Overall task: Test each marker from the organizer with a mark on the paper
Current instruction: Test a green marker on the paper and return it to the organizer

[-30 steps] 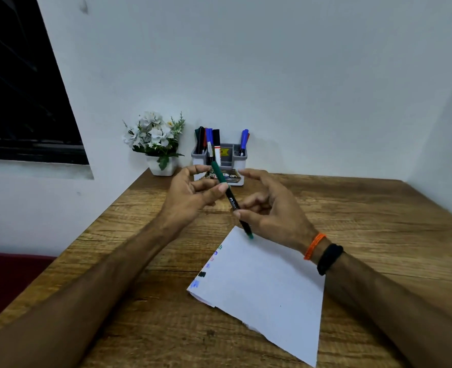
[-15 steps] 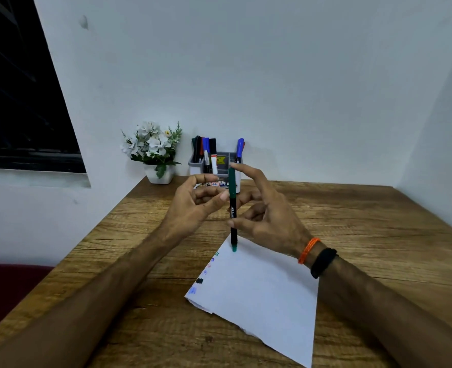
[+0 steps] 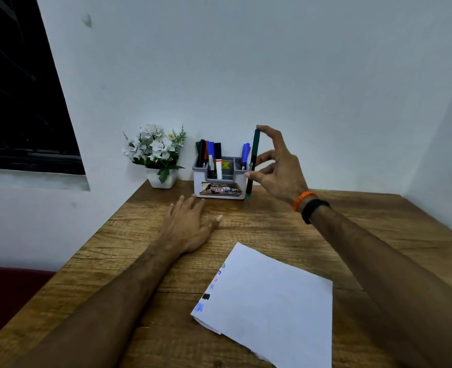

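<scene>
My right hand (image 3: 278,166) holds a green marker (image 3: 253,160) upright between forefinger and thumb, right beside the right end of the grey and white organizer (image 3: 221,185). Several markers stand in the organizer's left compartment (image 3: 210,158), and a blue one (image 3: 244,155) stands in the right compartment. My left hand (image 3: 190,224) lies flat on the table with its fingers spread, in front of the organizer and holding nothing. The white paper (image 3: 270,301) lies near me on the table, with several small coloured marks along its left edge (image 3: 209,290).
A small white pot of white flowers (image 3: 157,155) stands left of the organizer against the wall. The wooden table (image 3: 365,229) meets walls at the back and right. A dark window (image 3: 15,88) is at the left.
My right hand has carried the green marker from above the paper back to the organizer's right end. My left hand let go of the marker and dropped flat onto the table.
</scene>
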Action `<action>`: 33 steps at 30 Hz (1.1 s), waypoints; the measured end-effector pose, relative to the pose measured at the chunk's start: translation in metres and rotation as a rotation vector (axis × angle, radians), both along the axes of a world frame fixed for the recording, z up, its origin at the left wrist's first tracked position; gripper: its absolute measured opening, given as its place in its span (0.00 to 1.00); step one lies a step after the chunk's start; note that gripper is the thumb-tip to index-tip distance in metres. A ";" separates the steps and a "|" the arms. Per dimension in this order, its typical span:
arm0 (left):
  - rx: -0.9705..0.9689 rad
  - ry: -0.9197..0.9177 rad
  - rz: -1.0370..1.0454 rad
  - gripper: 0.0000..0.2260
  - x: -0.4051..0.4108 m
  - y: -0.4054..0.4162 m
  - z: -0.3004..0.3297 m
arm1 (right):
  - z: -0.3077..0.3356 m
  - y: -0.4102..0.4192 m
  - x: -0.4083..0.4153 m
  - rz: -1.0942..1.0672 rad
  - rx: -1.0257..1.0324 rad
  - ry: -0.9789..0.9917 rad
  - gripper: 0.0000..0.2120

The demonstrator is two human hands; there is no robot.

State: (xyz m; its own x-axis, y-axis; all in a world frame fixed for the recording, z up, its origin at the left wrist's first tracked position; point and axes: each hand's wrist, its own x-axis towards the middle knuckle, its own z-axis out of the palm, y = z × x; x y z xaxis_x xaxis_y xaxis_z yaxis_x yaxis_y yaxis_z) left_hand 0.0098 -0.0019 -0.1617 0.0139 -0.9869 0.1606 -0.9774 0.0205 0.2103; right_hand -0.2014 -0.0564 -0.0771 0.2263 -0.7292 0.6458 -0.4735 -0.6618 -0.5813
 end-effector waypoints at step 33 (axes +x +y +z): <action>0.044 0.034 0.003 0.32 0.006 -0.004 0.003 | 0.004 -0.066 0.045 -0.174 -0.147 0.114 0.18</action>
State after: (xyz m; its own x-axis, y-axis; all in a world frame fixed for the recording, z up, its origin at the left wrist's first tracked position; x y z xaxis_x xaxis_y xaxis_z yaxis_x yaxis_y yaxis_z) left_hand 0.0158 -0.0061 -0.1586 0.0216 -0.9929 0.1167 -0.9698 0.0076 0.2439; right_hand -0.1568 -0.1227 -0.0732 0.1825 -0.6636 0.7255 -0.6446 -0.6380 -0.4213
